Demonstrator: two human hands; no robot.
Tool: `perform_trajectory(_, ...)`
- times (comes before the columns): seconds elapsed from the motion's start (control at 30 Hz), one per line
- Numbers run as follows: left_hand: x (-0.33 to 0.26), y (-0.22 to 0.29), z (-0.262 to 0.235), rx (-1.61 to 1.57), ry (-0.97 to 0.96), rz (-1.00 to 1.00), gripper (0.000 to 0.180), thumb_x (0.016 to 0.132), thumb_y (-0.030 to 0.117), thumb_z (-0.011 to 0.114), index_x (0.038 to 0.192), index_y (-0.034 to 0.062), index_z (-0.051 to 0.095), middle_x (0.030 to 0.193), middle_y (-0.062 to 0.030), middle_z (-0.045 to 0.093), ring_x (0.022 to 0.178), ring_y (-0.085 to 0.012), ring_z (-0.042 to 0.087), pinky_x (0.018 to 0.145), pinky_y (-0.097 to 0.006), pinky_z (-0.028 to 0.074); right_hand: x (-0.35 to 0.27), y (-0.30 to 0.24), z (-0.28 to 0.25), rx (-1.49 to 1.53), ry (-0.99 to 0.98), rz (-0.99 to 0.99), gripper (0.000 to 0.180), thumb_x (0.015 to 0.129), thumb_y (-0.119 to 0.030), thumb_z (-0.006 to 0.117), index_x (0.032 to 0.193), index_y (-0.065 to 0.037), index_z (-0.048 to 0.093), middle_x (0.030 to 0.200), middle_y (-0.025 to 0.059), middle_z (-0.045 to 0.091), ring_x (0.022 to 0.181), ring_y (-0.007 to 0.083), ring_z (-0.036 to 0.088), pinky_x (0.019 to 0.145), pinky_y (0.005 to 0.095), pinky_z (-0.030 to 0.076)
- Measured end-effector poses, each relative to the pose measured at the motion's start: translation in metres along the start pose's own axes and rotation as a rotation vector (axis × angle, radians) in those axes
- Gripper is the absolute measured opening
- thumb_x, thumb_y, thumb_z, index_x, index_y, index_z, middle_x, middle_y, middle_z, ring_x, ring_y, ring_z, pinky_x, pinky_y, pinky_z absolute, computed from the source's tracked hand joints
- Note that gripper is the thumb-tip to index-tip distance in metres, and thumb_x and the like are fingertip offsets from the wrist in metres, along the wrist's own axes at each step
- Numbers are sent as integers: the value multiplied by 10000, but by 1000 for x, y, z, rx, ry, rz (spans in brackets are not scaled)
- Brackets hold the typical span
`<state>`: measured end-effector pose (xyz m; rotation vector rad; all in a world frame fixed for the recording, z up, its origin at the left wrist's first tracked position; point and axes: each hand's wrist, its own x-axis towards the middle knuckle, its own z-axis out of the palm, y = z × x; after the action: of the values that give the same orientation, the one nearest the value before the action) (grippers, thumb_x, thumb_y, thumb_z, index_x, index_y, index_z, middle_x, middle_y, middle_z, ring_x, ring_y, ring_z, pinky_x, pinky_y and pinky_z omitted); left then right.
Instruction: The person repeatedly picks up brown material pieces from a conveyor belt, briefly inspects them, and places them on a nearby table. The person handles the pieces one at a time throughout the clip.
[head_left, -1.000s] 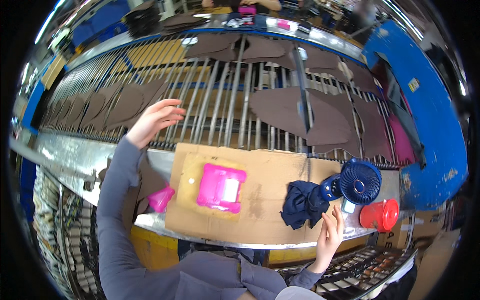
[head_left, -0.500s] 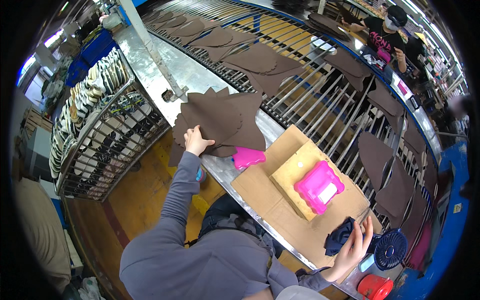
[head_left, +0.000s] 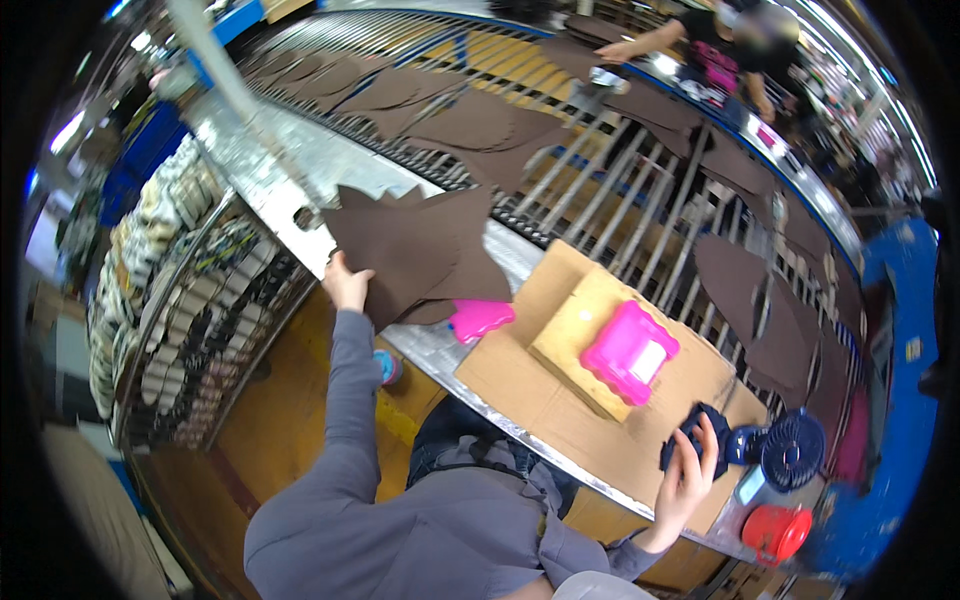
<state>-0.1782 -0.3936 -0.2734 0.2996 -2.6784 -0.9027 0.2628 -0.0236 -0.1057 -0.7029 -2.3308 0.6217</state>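
Note:
My left hand (head_left: 347, 284) is at the near left edge of a loose pile of dark brown cut pieces (head_left: 410, 245). Its thumb lies on the brown surface and its fingers curl at the edge, gripping a brown cut piece; the fingertips are partly hidden. A pink plastic piece (head_left: 482, 319) pokes out from under the pile. On the right, my right hand (head_left: 688, 470) has its fingers apart, over a crumpled dark navy cloth (head_left: 708, 418). Between the hands, a pink scalloped case (head_left: 630, 352) sits on a yellowish block (head_left: 560, 350) upon flat cardboard (head_left: 500, 372).
Beyond the metal table edge, a roller conveyor (head_left: 560, 215) carries several brown pieces. A small navy fan (head_left: 793, 450) and red container (head_left: 777, 534) stand at the right. A rack of shoe parts (head_left: 205, 320) is at the left. Across the conveyor, a person (head_left: 700, 60) reaches out an arm.
My left hand has shifted from atop the pile to its left edge, and the scalloped top piece looks different. My right hand has moved in over the cloth. The whole view has shifted.

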Motion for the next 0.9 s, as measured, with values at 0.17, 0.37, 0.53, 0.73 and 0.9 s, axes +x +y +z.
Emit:
perform_trajectory(0.17, -36, 11, 1, -513, 143, 152, 522, 783, 1, 692, 1260, -62, 488, 1291, -226, 540, 1177, -302, 553, 991, -368, 426, 14, -12, 12, 15, -104, -128, 371, 712, 65, 606, 1038, -85, 698, 1276, 145, 566, 1127, 310, 558, 944, 376, 436)
perform_trajectory(0.37, -59, 145, -95, -1276, 20, 80, 387, 890, 16, 626, 1240, -32, 468, 1042, -107, 628, 878, -148, 601, 794, -256, 498, 45, -57, 10, 255, -241, -304, 345, 719, 52, 636, 1025, -86, 714, 1273, 182, 554, 1153, 342, 549, 963, 407, 435)
perform_trajectory(0.53, -114, 243, -114, -1851, -28, -61, 370, 892, 8, 621, 1234, 61, 489, 960, 1, 570, 733, -36, 541, 645, -152, 464, 85, -103, 32, 494, -240, -382, 389, 763, 25, 637, 1120, -118, 690, 1445, 249, 345, 1338, 371, 368, 1084, 420, 323)
perform_trajectory(0.73, -195, 312, -108, -2064, -610, -265, 319, 934, 48, 548, 1248, 65, 499, 1117, -53, 597, 969, -103, 594, 828, -257, 515, 115, -87, 35, 550, 67, -317, 336, 781, 118, 603, 1071, -33, 676, 1012, 101, 600, 847, 174, 559, 813, 248, 449)
perform_trajectory(0.9, -139, 267, -73, -1907, -822, 190, 354, 879, -34, 576, 1226, 19, 534, 1205, -112, 605, 1069, -181, 602, 946, -321, 484, 127, -40, 9, 548, 73, -255, 289, 800, 102, 604, 1038, -37, 687, 891, 85, 615, 804, 177, 590, 701, 246, 458)
